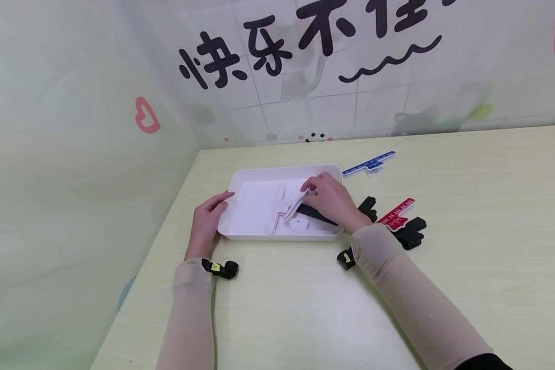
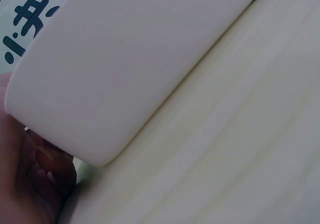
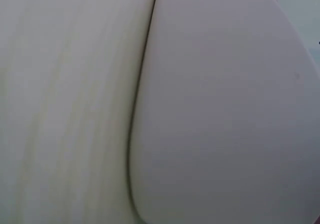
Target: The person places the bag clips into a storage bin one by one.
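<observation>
A shallow white tray (image 1: 254, 237) rests on the table. My left hand (image 1: 206, 221) grips its left end, and in the left wrist view curled fingers (image 2: 52, 166) show by the corner of the tray wall (image 2: 110, 74). Over the tray's right half, my right hand (image 1: 330, 200) pinches a thin white flat piece (image 1: 296, 204) between thumb and fingers. Below it in the tray lie a white clip-like piece (image 1: 298, 223) and a black strip (image 1: 316, 215), partly covered by the hand. Only the tray's outer wall (image 3: 220, 109) and tabletop fill the right wrist view.
Right of the tray lie a blue piano-key clip (image 1: 369, 164), a red piano-key clip (image 1: 398, 215) and black pieces (image 1: 410, 234), some partly behind my right forearm. A printed curtain (image 1: 305, 113) hangs behind the table (image 1: 277, 303).
</observation>
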`<state>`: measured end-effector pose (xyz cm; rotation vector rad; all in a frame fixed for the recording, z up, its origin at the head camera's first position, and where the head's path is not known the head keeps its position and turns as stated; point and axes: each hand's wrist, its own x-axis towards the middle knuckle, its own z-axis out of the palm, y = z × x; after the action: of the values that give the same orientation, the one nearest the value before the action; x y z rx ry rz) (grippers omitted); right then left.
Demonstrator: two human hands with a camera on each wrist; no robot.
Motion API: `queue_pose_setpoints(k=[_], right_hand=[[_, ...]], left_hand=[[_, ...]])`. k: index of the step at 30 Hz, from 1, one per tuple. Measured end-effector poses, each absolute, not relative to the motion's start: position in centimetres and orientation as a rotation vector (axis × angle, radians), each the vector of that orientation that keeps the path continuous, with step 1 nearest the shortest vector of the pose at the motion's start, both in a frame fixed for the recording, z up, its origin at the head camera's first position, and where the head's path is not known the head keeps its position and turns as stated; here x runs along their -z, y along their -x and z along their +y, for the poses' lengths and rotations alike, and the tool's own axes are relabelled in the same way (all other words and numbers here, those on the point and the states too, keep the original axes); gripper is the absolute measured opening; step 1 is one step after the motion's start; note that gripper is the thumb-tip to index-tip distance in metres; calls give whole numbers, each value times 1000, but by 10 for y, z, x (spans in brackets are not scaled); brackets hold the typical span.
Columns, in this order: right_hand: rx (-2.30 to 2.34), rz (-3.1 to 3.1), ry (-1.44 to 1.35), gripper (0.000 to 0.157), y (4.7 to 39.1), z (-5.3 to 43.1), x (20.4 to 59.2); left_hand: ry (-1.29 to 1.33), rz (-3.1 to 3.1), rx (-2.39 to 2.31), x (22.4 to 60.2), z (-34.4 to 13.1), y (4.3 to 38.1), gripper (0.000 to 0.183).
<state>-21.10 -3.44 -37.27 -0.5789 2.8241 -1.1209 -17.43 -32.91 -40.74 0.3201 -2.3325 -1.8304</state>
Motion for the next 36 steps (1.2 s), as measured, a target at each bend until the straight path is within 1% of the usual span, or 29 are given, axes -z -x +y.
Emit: queue_pose_setpoints(k=[7, 13, 23, 29, 36], right_hand=[[1046, 2806, 560, 21, 212, -35, 373], [1004, 2789, 574, 26, 213, -35, 373], [928, 2773, 688, 31, 213, -35, 374], [899, 2702, 738, 38, 213, -36, 373], [822, 2680, 849, 36, 210, -34, 373]], left_hand=[[-325, -2328, 1832, 407, -327, 176, 23], [-308, -2316, 1846, 408, -327, 176, 24], [-308, -2333, 1809, 408, -328, 176, 24], [-310, -2333, 1794, 409, -329, 177, 24], [-301, -2327, 1798, 409, -328, 177, 24]])
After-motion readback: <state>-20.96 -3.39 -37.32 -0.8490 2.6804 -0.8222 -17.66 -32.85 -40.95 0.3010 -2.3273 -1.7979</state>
